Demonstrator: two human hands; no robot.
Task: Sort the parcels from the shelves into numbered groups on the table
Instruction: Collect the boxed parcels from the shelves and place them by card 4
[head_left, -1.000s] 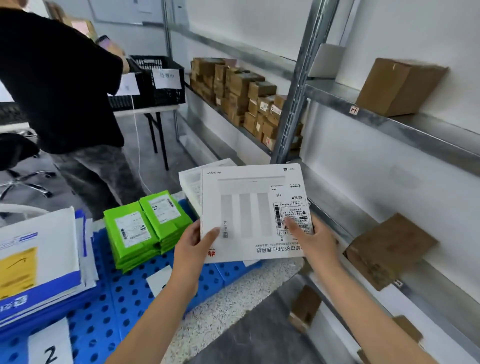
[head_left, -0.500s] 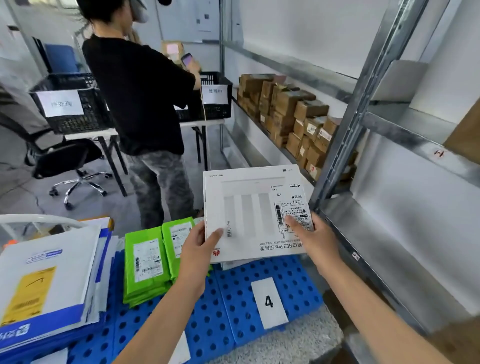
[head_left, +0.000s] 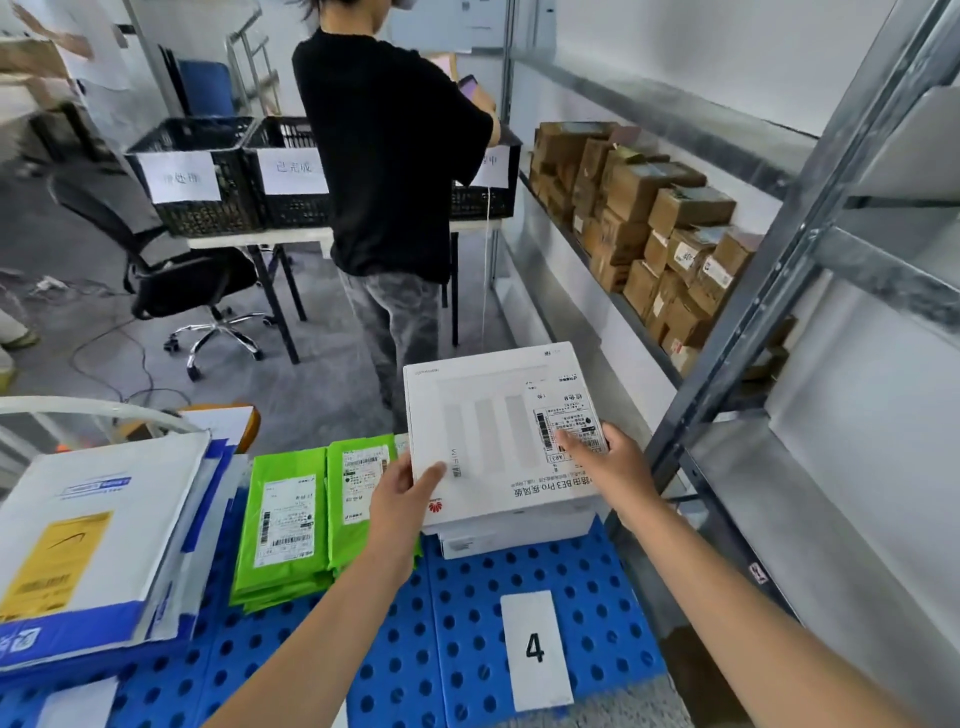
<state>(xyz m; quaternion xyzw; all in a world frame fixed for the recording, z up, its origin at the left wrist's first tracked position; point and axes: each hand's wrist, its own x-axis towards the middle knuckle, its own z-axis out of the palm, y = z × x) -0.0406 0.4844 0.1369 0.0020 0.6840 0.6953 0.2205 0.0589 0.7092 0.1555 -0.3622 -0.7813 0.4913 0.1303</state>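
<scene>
A flat white box (head_left: 493, 431) with a shipping label is held level over the blue perforated table (head_left: 467, 597). My left hand (head_left: 402, 488) grips its near left edge, thumb on top. My right hand (head_left: 608, 462) holds its near right side, fingers on the label. The box sits on or just above another white box (head_left: 498, 540) beneath it. A white card marked 4 (head_left: 536, 649) lies on the blue surface in front of them.
Two stacks of green mailers (head_left: 311, 514) lie left of the boxes, white and blue envelopes (head_left: 88, 540) farther left. A metal shelf upright (head_left: 748, 332) stands at right, brown cartons (head_left: 649, 228) behind it. A person in black (head_left: 395, 171) stands by black crates (head_left: 208, 176).
The white box has come down from mid-air onto the stack behind card 4. My view has swung left from the shelves toward the table.
</scene>
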